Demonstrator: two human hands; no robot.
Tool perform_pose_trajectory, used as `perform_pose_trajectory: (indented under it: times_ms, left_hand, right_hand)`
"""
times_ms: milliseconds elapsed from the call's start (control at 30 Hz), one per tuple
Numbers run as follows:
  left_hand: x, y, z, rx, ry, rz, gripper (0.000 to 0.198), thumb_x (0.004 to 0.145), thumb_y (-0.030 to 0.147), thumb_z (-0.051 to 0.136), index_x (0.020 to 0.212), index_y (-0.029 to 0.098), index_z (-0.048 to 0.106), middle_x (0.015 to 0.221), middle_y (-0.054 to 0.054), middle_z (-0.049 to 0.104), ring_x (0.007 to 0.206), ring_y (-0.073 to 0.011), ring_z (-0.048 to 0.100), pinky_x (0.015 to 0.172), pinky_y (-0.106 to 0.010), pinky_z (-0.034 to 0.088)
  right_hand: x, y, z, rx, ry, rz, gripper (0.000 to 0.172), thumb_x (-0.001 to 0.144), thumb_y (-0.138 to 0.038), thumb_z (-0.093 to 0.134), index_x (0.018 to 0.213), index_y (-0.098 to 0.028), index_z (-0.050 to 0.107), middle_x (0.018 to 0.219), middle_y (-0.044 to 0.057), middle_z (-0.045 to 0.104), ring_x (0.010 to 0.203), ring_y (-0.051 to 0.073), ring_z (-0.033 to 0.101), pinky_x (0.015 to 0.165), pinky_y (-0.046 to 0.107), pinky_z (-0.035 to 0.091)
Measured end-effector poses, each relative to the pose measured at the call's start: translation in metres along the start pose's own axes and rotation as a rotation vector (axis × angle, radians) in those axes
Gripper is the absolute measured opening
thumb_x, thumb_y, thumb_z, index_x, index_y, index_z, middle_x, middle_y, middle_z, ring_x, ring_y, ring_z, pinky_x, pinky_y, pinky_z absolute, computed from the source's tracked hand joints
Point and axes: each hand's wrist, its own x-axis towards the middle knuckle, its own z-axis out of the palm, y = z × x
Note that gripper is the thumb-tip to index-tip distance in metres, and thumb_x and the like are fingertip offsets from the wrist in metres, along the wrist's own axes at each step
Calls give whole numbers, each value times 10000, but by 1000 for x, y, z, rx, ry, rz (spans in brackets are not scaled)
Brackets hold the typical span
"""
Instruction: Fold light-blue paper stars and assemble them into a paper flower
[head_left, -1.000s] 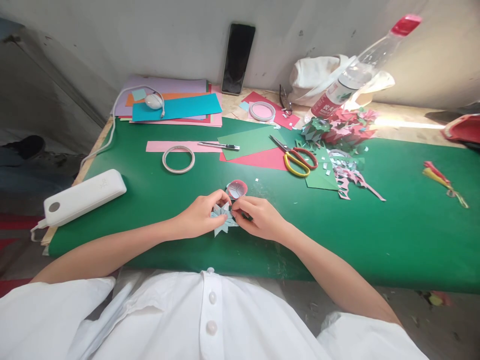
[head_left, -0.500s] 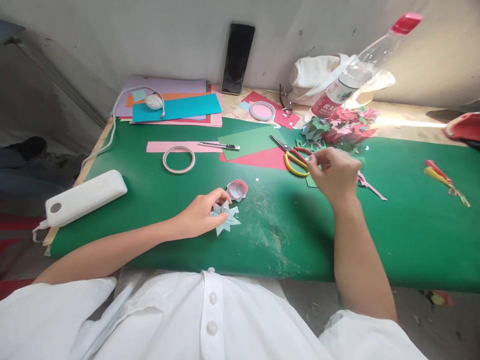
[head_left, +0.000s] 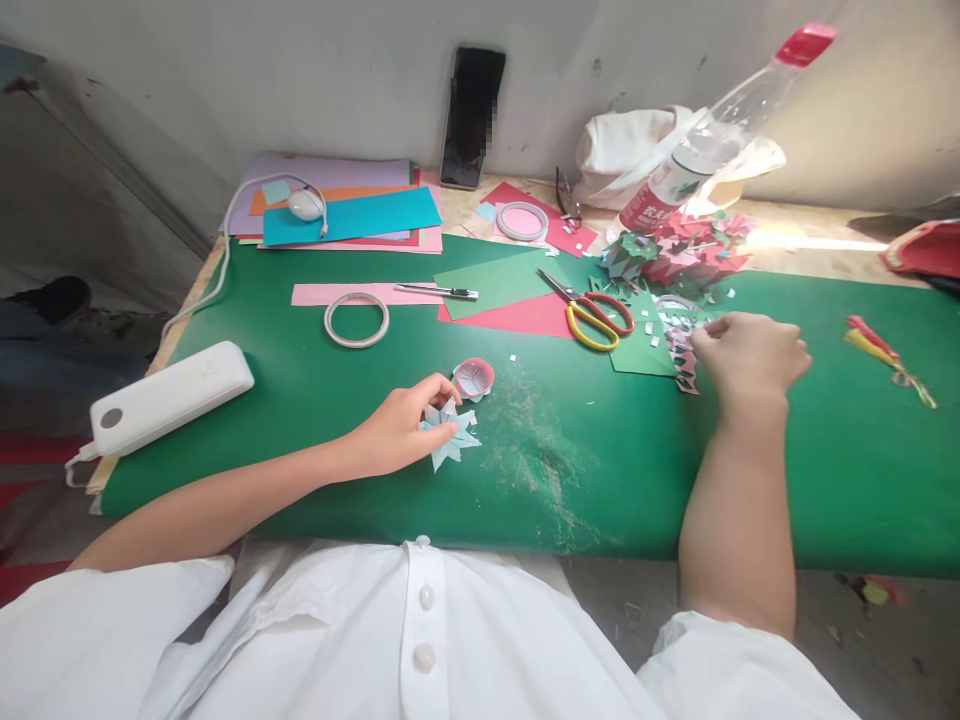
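scissors (head_left: 596,318), tape ring (head_left: 357,319), power bank (head_left: 171,396)

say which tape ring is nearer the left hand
The tape ring beside the pink strip; the other ring lies farther back on red paper.

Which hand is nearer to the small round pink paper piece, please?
Left. The left hand, pinching the pale blue paper star, lies just beside the pink piece; the right hand is far off among paper scraps.

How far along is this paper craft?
Cut and shaped: a pale blue star and a pink cup, side by side. In hand: the left hand pinches the star; the right hand reaches into pink scraps. Left: whole sheets lie uncut.
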Motion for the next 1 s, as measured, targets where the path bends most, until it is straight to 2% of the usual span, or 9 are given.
perform_pose_trajectory:
  times_ms: [100, 200, 300, 367, 433, 533, 667, 833, 1000]
  left_hand:
    - [0, 1, 0, -5, -1, -19, 206, 842, 298, 582, 1026, 213, 544, 927, 18, 594, 651, -76, 466, 622, -216, 354]
    - [1, 0, 1, -20, -8, -24, 237, 831, 326, 608, 1031, 218, 543, 935, 11, 640, 654, -88, 499, 616, -218, 374]
    - [1, -1, 1, -27, -24, -36, 279, 811, 362, 643, 1029, 222, 538, 924, 12, 664, 625, -88, 486, 614, -224, 388]
    - [1, 0, 0, -36, -49, -51, 314, 791, 373, 670, 1029, 224, 530, 900, 18, 666, 611, -87, 485, 605, -223, 387]
    - [0, 0, 0, -60, -79, -59, 342, 776, 371, 689, 1035, 227, 519, 869, 28, 668, 618, -93, 512, 594, -217, 381]
    - [-1, 0, 0, -86, -120, -52, 350, 779, 367, 695, 1041, 233, 505, 808, 47, 678, 616, -97, 526, 591, -212, 369]
    - [0, -4, 1, -94, -158, -12, 312, 788, 335, 688, 1011, 233, 496, 781, 59, 682, 628, -95, 515, 609, -217, 355]
    - [0, -4, 3, -71, -113, 1, 260, 807, 319, 656, 1005, 223, 517, 677, 75, 519, 647, -99, 474, 613, -223, 338]
    - [0, 2, 2, -80, -18, 6, 185, 813, 284, 627, 954, 206, 537, 772, 47, 502, 716, -92, 466, 611, -204, 350]
  right_hand:
    - [-7, -2, 2, 25, 8, -70, 281, 736, -251, 752, 993, -148, 806, 767, 168, 653, 545, 89, 251, 605, 350, 207]
    - [-22, -11, 5, 161, 137, -250, 147, 786, -261, 700, 823, -140, 773, 667, 118, 613, 547, 109, 339, 599, 320, 219]
    - [-51, -26, 4, 451, 220, -629, 191, 849, -307, 646, 745, -153, 690, 630, 71, 607, 567, 128, 461, 594, 278, 297]
    - [-80, -38, 2, 643, 229, -879, 269, 900, -348, 578, 707, -170, 640, 560, 31, 563, 508, 115, 448, 563, 266, 322]
    - [-115, -49, 0, 745, 176, -1130, 288, 945, -353, 516, 735, -189, 627, 568, 9, 575, 480, 102, 432, 534, 257, 332]
    - [-166, -60, -2, 834, -5, -1378, 206, 980, -300, 489, 867, -198, 629, 645, -7, 641, 475, 80, 436, 526, 233, 364]
    - [-208, -65, 2, 911, -158, -1463, 107, 959, -247, 529, 873, -200, 571, 626, -42, 587, 490, 65, 426, 509, 199, 346]
    - [-214, -65, 4, 964, -212, -1451, 131, 928, -157, 511, 808, -206, 489, 598, -62, 503, 489, 62, 365, 502, 189, 316]
    - [-211, -67, 6, 933, -105, -1430, 89, 914, -162, 522, 865, -211, 468, 627, -63, 504, 513, 70, 403, 522, 198, 333]
